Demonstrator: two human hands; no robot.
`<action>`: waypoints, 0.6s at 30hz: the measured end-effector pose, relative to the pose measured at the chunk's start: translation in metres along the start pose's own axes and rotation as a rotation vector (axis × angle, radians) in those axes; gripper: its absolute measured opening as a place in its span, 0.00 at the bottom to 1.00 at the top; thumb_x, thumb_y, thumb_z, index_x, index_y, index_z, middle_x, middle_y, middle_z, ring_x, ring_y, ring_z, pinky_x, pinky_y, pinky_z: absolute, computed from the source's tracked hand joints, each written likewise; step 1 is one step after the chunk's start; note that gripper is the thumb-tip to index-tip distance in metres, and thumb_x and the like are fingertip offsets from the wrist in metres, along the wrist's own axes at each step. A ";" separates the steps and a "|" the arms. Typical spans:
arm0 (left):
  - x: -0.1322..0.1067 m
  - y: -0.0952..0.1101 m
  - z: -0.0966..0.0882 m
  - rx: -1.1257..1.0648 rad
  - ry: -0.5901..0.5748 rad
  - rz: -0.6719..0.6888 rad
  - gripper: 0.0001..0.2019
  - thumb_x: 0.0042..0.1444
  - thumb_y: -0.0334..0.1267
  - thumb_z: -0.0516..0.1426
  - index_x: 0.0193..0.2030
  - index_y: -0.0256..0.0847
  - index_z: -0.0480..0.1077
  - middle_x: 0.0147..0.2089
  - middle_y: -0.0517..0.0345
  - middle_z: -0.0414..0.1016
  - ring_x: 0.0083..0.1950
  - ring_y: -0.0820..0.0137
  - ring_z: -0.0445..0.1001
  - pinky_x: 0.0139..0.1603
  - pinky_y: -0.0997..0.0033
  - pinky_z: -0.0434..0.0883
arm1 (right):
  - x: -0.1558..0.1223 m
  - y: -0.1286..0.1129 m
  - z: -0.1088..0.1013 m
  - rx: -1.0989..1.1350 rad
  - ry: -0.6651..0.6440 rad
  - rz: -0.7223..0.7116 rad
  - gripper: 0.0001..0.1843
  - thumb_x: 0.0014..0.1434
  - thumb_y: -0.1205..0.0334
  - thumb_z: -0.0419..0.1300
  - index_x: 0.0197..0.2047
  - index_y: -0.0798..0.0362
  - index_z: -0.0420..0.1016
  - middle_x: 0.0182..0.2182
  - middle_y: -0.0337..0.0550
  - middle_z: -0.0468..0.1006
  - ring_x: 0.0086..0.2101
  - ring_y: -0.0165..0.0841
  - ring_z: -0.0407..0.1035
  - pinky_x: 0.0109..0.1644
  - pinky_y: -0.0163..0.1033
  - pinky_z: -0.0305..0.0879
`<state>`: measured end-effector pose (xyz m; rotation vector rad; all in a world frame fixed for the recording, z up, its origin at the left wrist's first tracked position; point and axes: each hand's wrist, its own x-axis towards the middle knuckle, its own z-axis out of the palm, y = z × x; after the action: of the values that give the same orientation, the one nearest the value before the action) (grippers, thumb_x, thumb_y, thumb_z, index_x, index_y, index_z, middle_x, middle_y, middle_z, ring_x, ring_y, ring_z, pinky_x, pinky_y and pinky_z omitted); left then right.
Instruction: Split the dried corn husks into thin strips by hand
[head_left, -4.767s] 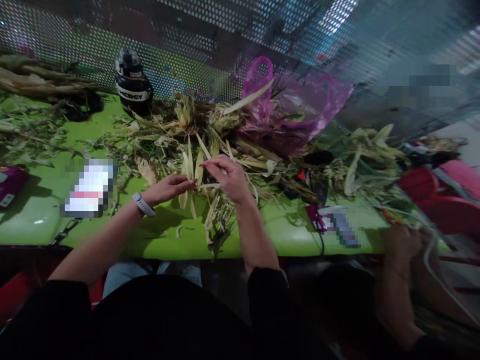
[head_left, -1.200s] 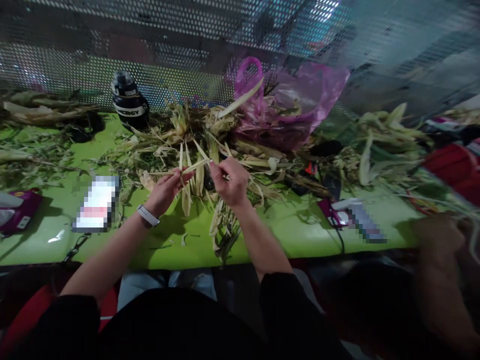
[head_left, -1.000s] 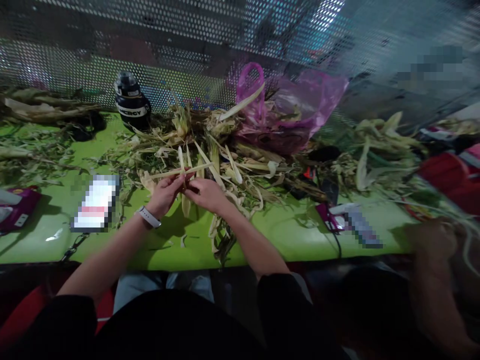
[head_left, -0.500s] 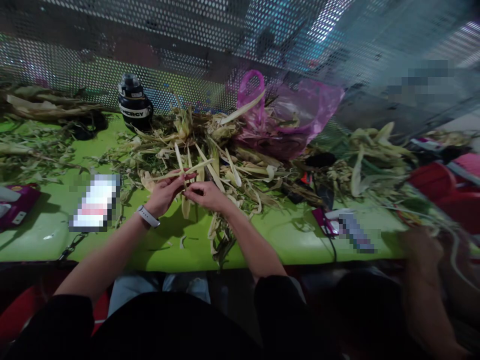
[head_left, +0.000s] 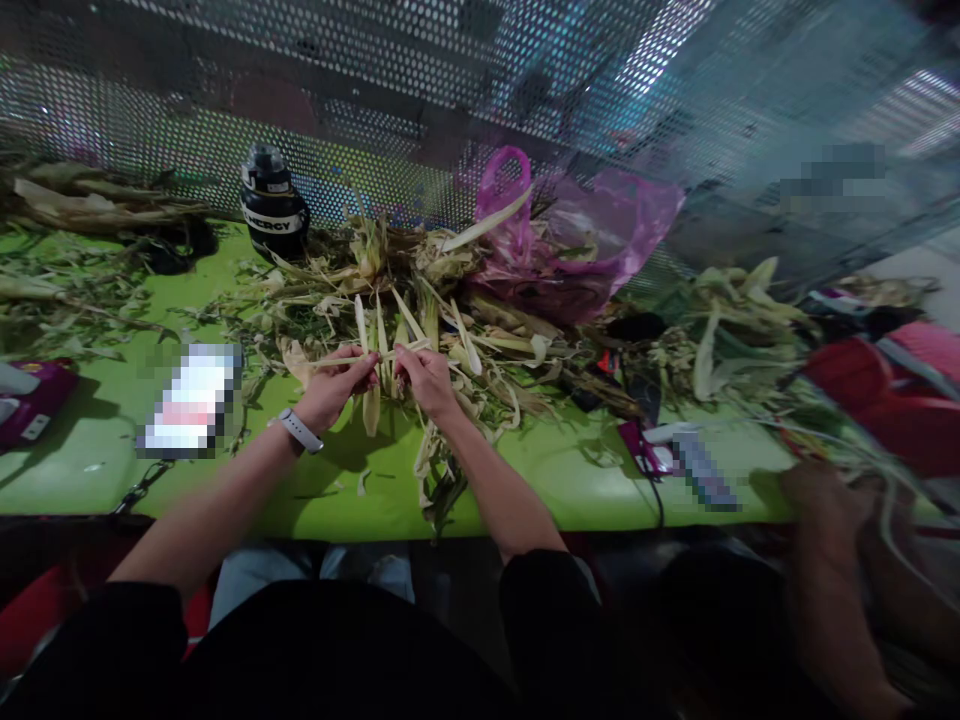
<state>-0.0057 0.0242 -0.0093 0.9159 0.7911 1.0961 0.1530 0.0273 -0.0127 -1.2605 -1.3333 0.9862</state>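
Observation:
My left hand [head_left: 337, 388], with a pale watch band on its wrist, pinches a strip of dry corn husk [head_left: 386, 355] that lies crosswise between my hands. My right hand [head_left: 427, 382] is closed on the same strip toward its right end. Upright pale husk strips [head_left: 371, 410] cross behind and below it, between the two hands; how they are joined I cannot make out. Just beyond my fingers spreads a heap of dried husks and leaves [head_left: 330, 270].
A black bottle [head_left: 274, 220] and a pink plastic bag [head_left: 592, 270] stand behind the heap. On the green table [head_left: 300, 510] lie a phone [head_left: 191, 400] at left and another phone [head_left: 705, 470] at right. A neighbour's arms [head_left: 832, 530] rest at the right edge.
My right hand has moved right and slightly up, away from my left hand, and now grips the crosswise strip's right part. My left hand stays nearly in place.

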 end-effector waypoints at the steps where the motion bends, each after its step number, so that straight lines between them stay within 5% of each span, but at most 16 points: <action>1: 0.000 0.000 0.000 -0.003 0.009 0.003 0.19 0.46 0.47 0.70 0.33 0.36 0.69 0.25 0.63 0.74 0.26 0.80 0.71 0.29 0.80 0.68 | 0.001 0.000 0.000 0.014 0.003 0.014 0.30 0.54 0.35 0.59 0.19 0.53 0.69 0.15 0.36 0.65 0.18 0.26 0.60 0.24 0.34 0.58; 7: 0.005 -0.001 -0.005 -0.129 -0.051 0.000 0.18 0.48 0.45 0.69 0.39 0.37 0.71 0.32 0.58 0.80 0.34 0.76 0.77 0.39 0.77 0.71 | 0.006 -0.002 -0.008 0.070 -0.022 0.044 0.31 0.53 0.31 0.59 0.23 0.53 0.70 0.18 0.36 0.67 0.19 0.25 0.61 0.24 0.34 0.59; 12: 0.008 0.000 -0.006 -0.284 -0.060 0.078 0.14 0.53 0.41 0.67 0.42 0.41 0.68 0.43 0.53 0.82 0.51 0.68 0.79 0.56 0.68 0.69 | 0.003 -0.002 -0.005 -0.043 -0.265 -0.019 0.30 0.57 0.32 0.56 0.32 0.54 0.73 0.26 0.39 0.75 0.28 0.27 0.68 0.33 0.34 0.63; 15: 0.007 0.002 -0.006 -0.262 -0.034 0.110 0.14 0.53 0.40 0.67 0.43 0.41 0.69 0.46 0.52 0.82 0.53 0.66 0.77 0.54 0.67 0.70 | -0.002 0.002 0.004 -0.056 -0.390 -0.009 0.28 0.53 0.34 0.62 0.37 0.53 0.71 0.28 0.37 0.75 0.28 0.29 0.70 0.35 0.35 0.66; 18: 0.006 0.003 -0.007 -0.183 0.037 0.130 0.16 0.51 0.41 0.68 0.45 0.40 0.72 0.40 0.54 0.81 0.46 0.68 0.78 0.47 0.70 0.72 | -0.006 0.004 0.006 -0.140 -0.414 -0.005 0.27 0.58 0.34 0.57 0.38 0.53 0.72 0.22 0.34 0.71 0.21 0.28 0.65 0.28 0.35 0.63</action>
<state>-0.0114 0.0325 -0.0107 0.8026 0.6563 1.2801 0.1470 0.0221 -0.0181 -1.1943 -1.7478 1.2120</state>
